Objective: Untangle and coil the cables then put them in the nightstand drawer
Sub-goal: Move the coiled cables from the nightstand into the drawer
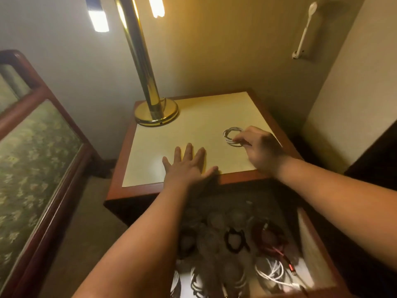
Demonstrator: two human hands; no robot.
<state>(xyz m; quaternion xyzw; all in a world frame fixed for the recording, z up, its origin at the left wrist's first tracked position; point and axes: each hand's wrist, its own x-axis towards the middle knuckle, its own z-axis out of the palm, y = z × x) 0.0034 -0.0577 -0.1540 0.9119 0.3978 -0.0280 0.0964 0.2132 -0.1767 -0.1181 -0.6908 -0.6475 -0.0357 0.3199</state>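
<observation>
Right, we see the left hand (189, 166) flat on the worktop (193, 125), fingers straight and spread, thumb out near the front edge, nothing in it. The right hand (263, 147) has its fingers curled, tips pinching the near side of the coiled cable (228, 140). The coil lies on the worktop, just ahead and to the left of the right hand and well to the right of the left hand's fingers.

The coiled cable is a small round ring of several thin loops, whitish-grey. The picture is too blurred for us to make out plugs.

The worktop is smooth, pale cream and slightly glossy, with a reddish-brown wood border. At its back left corner stands a lamp (156, 114) with a round polished brass base and a brass pole.

Below the forearms the drawer (309, 239) is pulled open, with pale inner walls and a reddish wood rim. In it we note a black coil (227, 240), a dark red cable (265, 244) and white cables (272, 274), loosely piled and blurred.

At far left is a padded panel (36, 151) of green floral fabric in a dark wood frame.
</observation>
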